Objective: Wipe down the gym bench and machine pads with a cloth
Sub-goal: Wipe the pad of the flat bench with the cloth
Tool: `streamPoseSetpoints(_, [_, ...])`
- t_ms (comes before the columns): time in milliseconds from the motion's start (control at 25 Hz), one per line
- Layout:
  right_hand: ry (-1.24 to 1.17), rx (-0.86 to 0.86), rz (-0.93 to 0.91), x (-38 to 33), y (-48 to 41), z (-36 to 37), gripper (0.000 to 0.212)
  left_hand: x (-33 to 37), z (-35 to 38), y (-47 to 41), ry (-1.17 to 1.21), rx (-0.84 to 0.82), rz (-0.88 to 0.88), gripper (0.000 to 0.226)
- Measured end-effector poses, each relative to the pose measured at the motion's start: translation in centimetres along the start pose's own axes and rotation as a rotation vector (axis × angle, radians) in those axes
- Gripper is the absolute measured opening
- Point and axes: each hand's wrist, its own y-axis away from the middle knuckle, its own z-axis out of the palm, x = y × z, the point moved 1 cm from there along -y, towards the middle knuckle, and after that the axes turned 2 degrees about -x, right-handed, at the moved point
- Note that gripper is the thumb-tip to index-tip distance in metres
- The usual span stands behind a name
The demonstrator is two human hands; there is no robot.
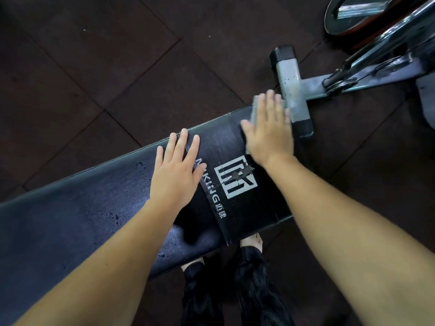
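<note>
I note dark rubber floor tiles (pixel 94 67) under a black bench (pixel 82 208) lying lower left to upper right, left hand (pixel 175 170) flat and unclenched on it, right hand (pixel 268 135) pressing a grey cloth (pixel 255 109) flat-fingered at its upper-right end.

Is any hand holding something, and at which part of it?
Nothing is gripped. The right hand presses the cloth flat against the bench end; the left hand lies flat on the bare bench.

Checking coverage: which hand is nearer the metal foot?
Right. The right hand presses the cloth at the pad's end beside the foot; the left hand rests mid-pad, farther off.
</note>
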Motion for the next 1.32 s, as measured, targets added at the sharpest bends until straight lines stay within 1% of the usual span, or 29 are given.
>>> streamPoseSetpoints(40, [0.015,-0.001,-0.054,-2.5,0.8,0.6,0.078,0.0,-0.1,0.0,0.002,0.003,0.003,0.067])
streamPoseSetpoints(120, [0.074,-0.051,-0.278,-5.7,4.9,2.3,0.075,-0.2,-0.4,0.0,0.016,-0.005,0.023,0.068])
streamPoseSetpoints(160, [0.098,-0.068,-0.358,-5.2,6.8,2.9,0.074,-0.4,-0.6,0.2,0.027,-0.013,0.041,0.069])
streamPoseSetpoints(200, [0.091,-0.077,-0.388,-3.5,7.4,3.0,0.073,-0.9,-0.7,0.4,0.041,-0.018,0.052,0.070])
streamPoseSetpoints(240, [0.071,-0.067,-0.369,-1.4,7.0,2.7,0.073,-1.6,-0.8,0.9,0.057,-0.019,0.046,0.071])
streamPoseSetpoints(360, [0.021,-0.044,-0.081,2.8,3.5,0.8,0.077,-4.5,-0.9,3.1,0.047,-0.006,-0.051,0.073])
streamPoseSetpoints(400, [0.005,-0.025,-0.009,2.0,2.7,0.7,0.079,-5.2,-0.9,3.7,0.022,-0.012,-0.071,0.074])
streamPoseSetpoints(440, [0.004,0.003,0.012,-0.4,2.6,0.7,0.080,-5.6,-0.9,4.1,0.002,-0.022,-0.079,0.074])
streamPoseSetpoints(480, [0.013,0.019,-0.028,-3.6,3.2,1.3,0.080,-5.7,-0.9,4.3,-0.005,-0.029,-0.081,0.074])
streamPoseSetpoints(560, [0.041,-0.037,-0.256,-9.6,6.6,2.9,0.078,-5.5,-1.1,4.3,0.007,-0.038,-0.082,0.074])
streamPoseSetpoints(600, [0.062,-0.085,-0.375,-10.8,8.2,3.7,0.076,-5.4,-1.2,4.3,0.017,-0.041,-0.082,0.073])
streamPoseSetpoints(640, [0.096,-0.112,-0.447,-10.3,8.9,4.0,0.075,-5.3,-1.2,4.3,0.023,-0.044,-0.081,0.074])
streamPoseSetpoints(680, [0.108,-0.108,-0.468,-8.7,8.2,3.7,0.073,-5.4,-1.2,4.3,0.023,-0.049,-0.082,0.074])
streamPoseSetpoints(720, [0.107,-0.076,-0.422,-6.5,6.9,3.3,0.072,-5.5,-1.1,4.4,0.022,-0.055,-0.081,0.074])
streamPoseSetpoints(800, [0.078,-0.029,-0.225,-2.2,4.0,2.0,0.073,-5.6,-1.1,4.4,0.027,-0.049,-0.076,0.073])
streamPoseSetpoints(840, [0.042,-0.021,-0.125,-0.7,2.9,1.3,0.072,-5.5,-1.1,4.4,0.039,-0.043,-0.080,0.072])
streamPoseSetpoints(880, [0.015,-0.012,-0.072,-0.6,2.7,1.3,0.071,-5.2,-1.1,4.4,0.059,-0.041,-0.090,0.071])
streamPoseSetpoints(920, [0.000,0.012,-0.061,-1.9,3.3,1.5,0.070,-4.8,-1.0,4.5,0.076,-0.040,-0.098,0.070])
streamPoseSetpoints(960, [0.013,0.033,-0.092,-3.8,5.0,2.3,0.069,-4.2,-0.9,4.6,0.085,-0.038,-0.098,0.069])
streamPoseSetpoints(1040, [0.055,-0.025,-0.315,-6.8,10.7,4.5,0.067,-3.4,-0.8,5.1,0.077,-0.029,-0.095,0.068])
streamPoseSetpoints(1080, [0.088,-0.055,-0.417,-6.4,13.6,5.4,0.067,-3.1,-0.8,5.3,0.071,-0.027,-0.090,0.068])
streamPoseSetpoints(1120, [0.113,-0.060,-0.477,-4.9,15.5,6.1,0.067,-3.1,-0.7,5.4,0.064,-0.029,-0.087,0.068])
streamPoseSetpoints(1160, [0.109,-0.041,-0.490,-2.7,16.0,6.2,0.067,-3.1,-0.7,5.5,0.059,-0.036,-0.087,0.068])
streamPoseSetpoints(1200, [0.096,-0.011,-0.457,-0.5,15.6,6.1,0.067,-3.2,-0.7,5.6,0.054,-0.042,-0.086,0.068])
streamPoseSetpoints(1240, [0.084,-0.013,-0.385,1.2,14.8,5.6,0.067,-3.2,-0.6,5.6,0.048,-0.044,-0.082,0.068])
streamPoseSetpoints(1320, [0.029,-0.044,-0.192,2.3,12.8,4.8,0.068,-3.3,-0.5,5.6,0.043,-0.041,-0.080,0.068])
